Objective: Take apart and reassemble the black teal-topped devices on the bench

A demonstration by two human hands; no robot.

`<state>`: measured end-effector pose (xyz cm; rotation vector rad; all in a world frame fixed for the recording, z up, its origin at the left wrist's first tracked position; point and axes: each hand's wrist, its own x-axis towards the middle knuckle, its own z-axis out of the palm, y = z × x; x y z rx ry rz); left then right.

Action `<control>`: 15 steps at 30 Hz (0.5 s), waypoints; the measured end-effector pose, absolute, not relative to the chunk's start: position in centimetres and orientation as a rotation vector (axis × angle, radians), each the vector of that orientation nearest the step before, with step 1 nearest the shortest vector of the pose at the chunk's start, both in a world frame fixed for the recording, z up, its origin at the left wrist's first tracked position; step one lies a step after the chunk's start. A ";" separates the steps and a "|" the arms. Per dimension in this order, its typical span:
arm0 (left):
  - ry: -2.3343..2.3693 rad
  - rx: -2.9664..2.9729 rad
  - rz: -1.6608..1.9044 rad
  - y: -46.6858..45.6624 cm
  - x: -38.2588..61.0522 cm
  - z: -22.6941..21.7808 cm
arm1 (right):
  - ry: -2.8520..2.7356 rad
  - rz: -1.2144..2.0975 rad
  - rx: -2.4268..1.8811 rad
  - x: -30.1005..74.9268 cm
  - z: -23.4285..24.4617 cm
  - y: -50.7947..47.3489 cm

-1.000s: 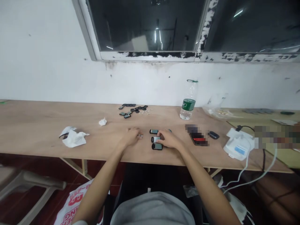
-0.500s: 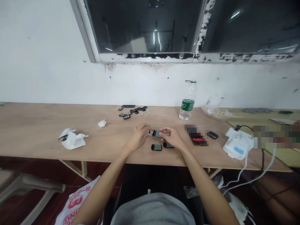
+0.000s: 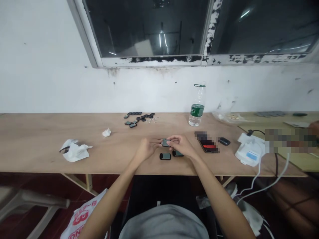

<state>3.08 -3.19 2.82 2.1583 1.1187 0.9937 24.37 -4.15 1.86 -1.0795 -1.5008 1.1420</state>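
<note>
A small black case with a grey-green face [image 3: 164, 142] is held between my two hands, just above the table. My right hand [image 3: 183, 145] pinches its right end between thumb and fingers. My left hand [image 3: 148, 147] closes its fingertips on the left end, hiding that edge. Two similar pieces lie just below on the table: one flat black case [image 3: 165, 156] in full view and another black case [image 3: 177, 153] partly under my right hand.
Several black pieces [image 3: 133, 123] and small white bits [image 3: 152, 120] lie toward the wall. A water bottle [image 3: 196, 111], phone [image 3: 209, 146], dark oval object [image 3: 224, 141] and white device with cables [image 3: 249, 152] stand rightward. Crumpled tissue [image 3: 76, 152] lies left. Part of another person shows at far right.
My left fingers have moved onto the left end of the held case, covering the silvery end that showed before. The view has shifted slightly.
</note>
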 end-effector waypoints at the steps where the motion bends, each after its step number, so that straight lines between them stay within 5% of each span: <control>1: 1.122 2.076 1.006 -3.1 3.1 2.8 | -1.503 1.148 -1.072 24.4 1.9 -4.2; 9: 0.989 1.688 0.992 -2.0 2.7 1.7 | -1.568 1.181 -1.011 24.0 1.4 -4.2; 15: 1.075 2.160 0.985 -1.7 3.1 0.7 | -1.518 1.101 -1.088 23.0 0.0 -3.4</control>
